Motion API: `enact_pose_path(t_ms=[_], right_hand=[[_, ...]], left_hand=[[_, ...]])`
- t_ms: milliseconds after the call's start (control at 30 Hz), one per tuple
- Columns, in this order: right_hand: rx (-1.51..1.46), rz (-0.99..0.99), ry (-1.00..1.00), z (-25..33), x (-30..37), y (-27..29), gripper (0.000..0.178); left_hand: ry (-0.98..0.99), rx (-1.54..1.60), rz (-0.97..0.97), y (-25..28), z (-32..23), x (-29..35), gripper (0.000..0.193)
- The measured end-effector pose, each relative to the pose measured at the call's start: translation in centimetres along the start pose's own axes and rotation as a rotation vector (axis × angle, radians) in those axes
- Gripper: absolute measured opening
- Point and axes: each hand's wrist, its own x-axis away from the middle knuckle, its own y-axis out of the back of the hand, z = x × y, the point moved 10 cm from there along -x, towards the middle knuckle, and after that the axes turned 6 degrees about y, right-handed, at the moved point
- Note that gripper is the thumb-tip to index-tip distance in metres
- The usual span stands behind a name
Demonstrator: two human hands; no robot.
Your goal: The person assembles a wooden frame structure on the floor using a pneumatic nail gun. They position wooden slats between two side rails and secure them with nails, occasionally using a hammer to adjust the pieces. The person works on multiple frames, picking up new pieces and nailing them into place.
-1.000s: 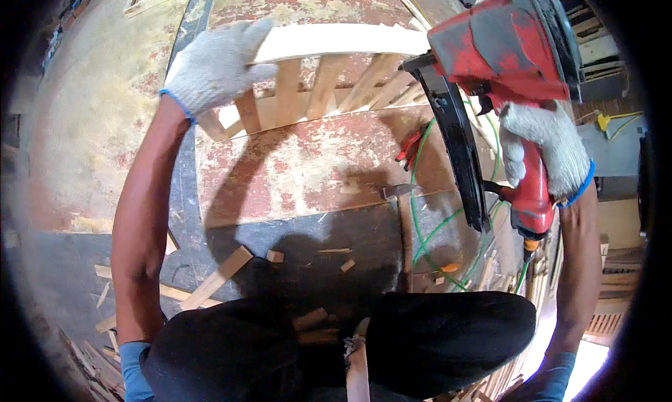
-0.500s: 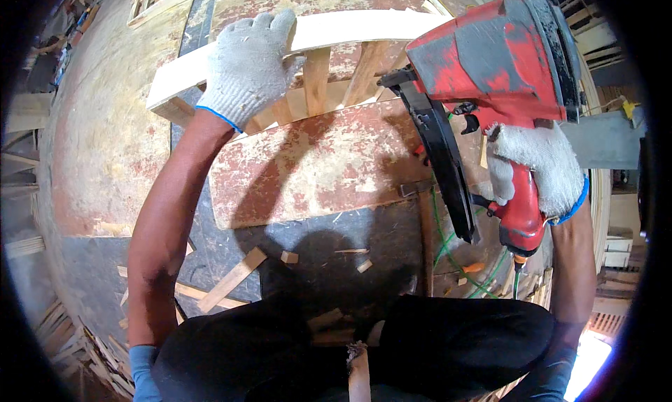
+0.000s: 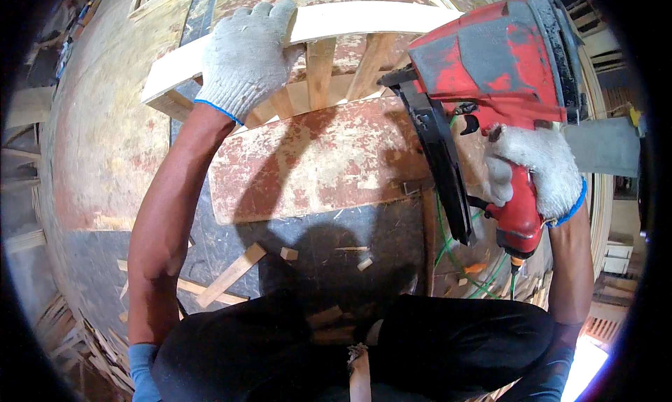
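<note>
- The left hand point(image 3: 245, 62) lies across the pale top rail of the wooden frame point(image 3: 318, 69), fingers reaching over it. I can't tell if it squeezes the wood or only rests there.
- That hand was at the frame's left end a second ago. Now it is farther in, and the end sticks out past it. This seems a better spot to keep the frame steady.
- The right hand point(image 3: 542, 167), off to the right of the frame, is wrapped around the handle of the red nail gun point(image 3: 490, 59).
- The gun's big head covers the frame's right part. I can't see if they touch.
- The frame sits on a worn board point(image 3: 301, 174).
- Nearer the person than the frame lie a wood stick point(image 3: 231, 274) and a little block point(image 3: 288, 254).
</note>
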Motion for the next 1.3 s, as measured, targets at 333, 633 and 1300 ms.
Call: enact_pose_path(t_ms=[333, 633, 1300], right_hand=[[-0.335, 0.063, -0.2, 2.5, -0.4, -1.5, 0.039], [-0.351, 0.151, -0.159, 6.3, -4.1, -3.1, 0.023], [-0.197, 0.079, -0.178, 8.7, -5.3, -3.4, 0.02]], left_hand=[[0.03, 0.002, 0.005, -0.1, 0.3, 0.6, 0.057], [0.04, 0.063, -0.044, -0.5, 0.7, 0.3, 0.053], [0.036, 0.118, -0.055, 0.3, 0.5, 0.5, 0.048]])
